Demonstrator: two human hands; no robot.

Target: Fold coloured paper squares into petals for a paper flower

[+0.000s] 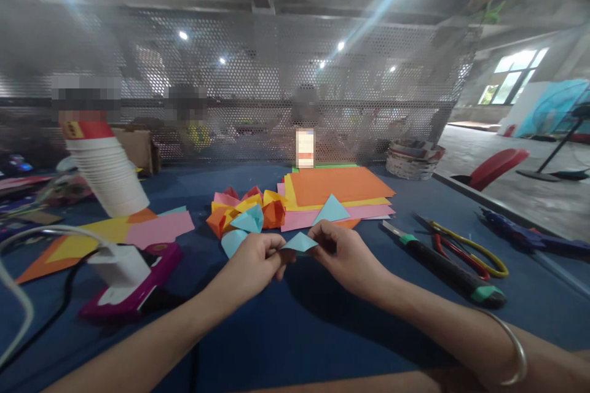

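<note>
A small, light blue, peaked piece of folded paper (299, 242) is held just in front of the layered stack of orange, yellow and pink paper sheets (343, 187), above a dark blue tabletop (295, 344). Its left corner is pinched between the thumb and fingers of the left hand (255, 258); its right corner is gripped in the same way by the right hand (353, 258).

Folding appears to be partly done. To the left of the stack, a cluster of pink, yellow, orange and light blue folded paper shapes (251, 204) has been gathered, and these are judged to be finished or nearly so. A flat, light blue paper triangle (332, 209) lies over the stack's near edge and seems to be only creased so far. The held piece is judged to be between those two stages, while the sheets of the stack look flat and unfolded. How many pieces are still needed cannot be told.

No brand or wording can be made out. Beyond the cluster, well left of the stack, a red label with a yellow patch (87, 129) is seen on a leaning column of nested white cups (108, 172), but its marks are too blurred to be read.
</note>
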